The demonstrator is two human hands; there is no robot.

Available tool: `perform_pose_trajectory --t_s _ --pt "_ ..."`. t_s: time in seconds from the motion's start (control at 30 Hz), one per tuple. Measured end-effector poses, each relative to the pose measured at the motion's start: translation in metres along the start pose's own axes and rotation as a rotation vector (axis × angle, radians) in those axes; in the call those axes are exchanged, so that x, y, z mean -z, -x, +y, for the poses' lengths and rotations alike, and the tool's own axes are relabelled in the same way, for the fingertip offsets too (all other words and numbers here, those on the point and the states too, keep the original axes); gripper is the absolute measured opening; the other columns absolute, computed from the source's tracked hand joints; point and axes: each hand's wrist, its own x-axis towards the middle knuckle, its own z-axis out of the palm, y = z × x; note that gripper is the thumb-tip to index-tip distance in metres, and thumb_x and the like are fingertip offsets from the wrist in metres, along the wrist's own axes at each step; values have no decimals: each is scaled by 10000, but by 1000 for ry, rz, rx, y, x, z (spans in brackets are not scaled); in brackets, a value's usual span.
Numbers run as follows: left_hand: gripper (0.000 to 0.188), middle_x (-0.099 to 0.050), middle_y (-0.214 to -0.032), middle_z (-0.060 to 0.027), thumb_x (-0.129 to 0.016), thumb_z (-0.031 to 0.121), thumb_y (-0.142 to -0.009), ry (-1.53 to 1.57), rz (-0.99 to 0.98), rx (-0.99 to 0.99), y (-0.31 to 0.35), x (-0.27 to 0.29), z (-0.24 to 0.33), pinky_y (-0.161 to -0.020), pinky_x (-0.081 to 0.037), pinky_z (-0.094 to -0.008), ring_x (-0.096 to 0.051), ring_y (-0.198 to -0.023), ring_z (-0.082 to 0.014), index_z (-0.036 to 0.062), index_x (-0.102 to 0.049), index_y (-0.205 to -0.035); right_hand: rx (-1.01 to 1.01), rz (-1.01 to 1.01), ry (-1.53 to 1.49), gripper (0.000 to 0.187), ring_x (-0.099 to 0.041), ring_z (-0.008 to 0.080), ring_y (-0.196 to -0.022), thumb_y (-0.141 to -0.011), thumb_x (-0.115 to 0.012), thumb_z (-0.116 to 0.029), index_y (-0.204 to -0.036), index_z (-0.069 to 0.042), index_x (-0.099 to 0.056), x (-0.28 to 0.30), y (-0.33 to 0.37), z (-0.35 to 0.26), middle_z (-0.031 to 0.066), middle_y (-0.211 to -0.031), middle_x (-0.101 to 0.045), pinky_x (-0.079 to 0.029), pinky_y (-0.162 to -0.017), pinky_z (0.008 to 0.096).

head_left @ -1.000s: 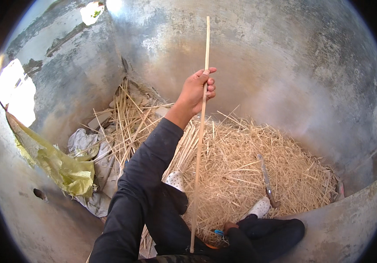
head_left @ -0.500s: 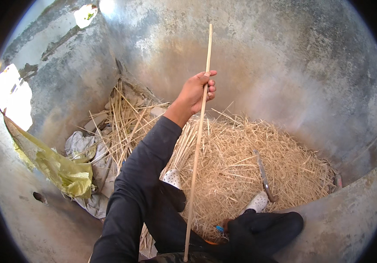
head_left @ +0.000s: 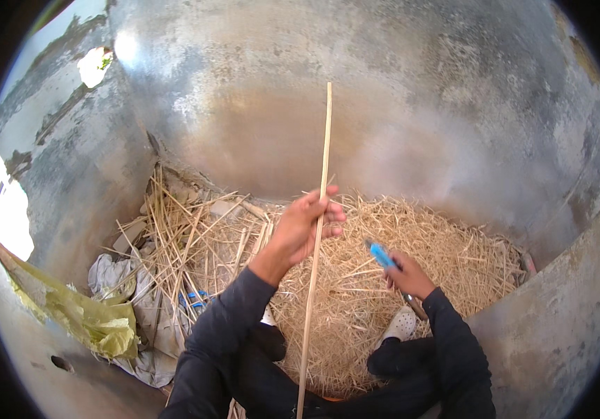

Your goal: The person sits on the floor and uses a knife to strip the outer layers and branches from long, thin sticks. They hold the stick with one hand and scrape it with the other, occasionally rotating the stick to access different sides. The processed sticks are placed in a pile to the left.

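Observation:
A long, thin, pale bamboo strip [head_left: 313, 286] runs upright from my lap to above my left hand [head_left: 305, 223]. The left thumb and fingers hold it around its middle, the fingertips slightly spread. My right hand [head_left: 410, 276] is closed around a short blue tool [head_left: 379, 253] with a dark tip, blurred in part by motion. The tool points up and left toward the strip, apart from it. Under the right hand lies a large knife, only its dark handle [head_left: 414, 306] showing clearly.
Pale shavings [head_left: 447, 237] cover the ground between my legs. Loose strips [head_left: 174, 223] lie in a pile at the left, by a yellow-green sheet [head_left: 97, 314] and crumpled grey cloth [head_left: 111, 276]. A stained concrete wall [head_left: 258, 126] curves around. My white shoe [head_left: 402, 322] rests on the shavings.
My right hand has risen from my lap with the blue tool, toward the strip. My left hand and the strip sit lower in view, and the view itself has shifted. The left fingers look looser.

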Motion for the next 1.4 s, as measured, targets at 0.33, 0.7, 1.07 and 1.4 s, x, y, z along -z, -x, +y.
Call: perform_pose_trajectory --t_s 0.33,0.7,1.07,1.4 --pt "377 -643 -960 -86 -411 254 -1024 -49 156 371 158 -34 -101 -590 -553 -255 -648 -763 -132 0 -440 -1302 -12 362 -552 169 -552 95 -518 -888 -479 -67 -1051 -23 -490 -30 5 55 45 -700 -577 -430 -451 230" --pt "277 -657 -806 -29 -445 208 -1009 -972 741 -292 150 134 116 -435 -380 -186 -489 -500 -32 34 -567 -1187 -29 409 -511 131 -539 106 -490 -891 -449 -45 -1009 -26 -503 -30 16 58 51 -678 -571 -433 -433 242" --pt "387 -656 -831 -229 -607 403 -862 -1776 1041 -30 188 384 43 -697 -488 -484 -637 -805 -404 29 -642 -956 -225 438 -461 85 -532 117 -475 -888 -444 -46 -951 -34 -500 -83 46 98 52 -664 -561 -452 -435 250" --pt "467 -589 -1140 -178 -697 431 -789 -1445 934 577 245 363 -270 -852 -454 -508 -568 -1074 -368 74 -645 -1086 -466 418 -394 32 -537 137 -457 -888 -447 -48 -883 -65 -473 -115 74 119 57 -667 -561 -440 -406 273"
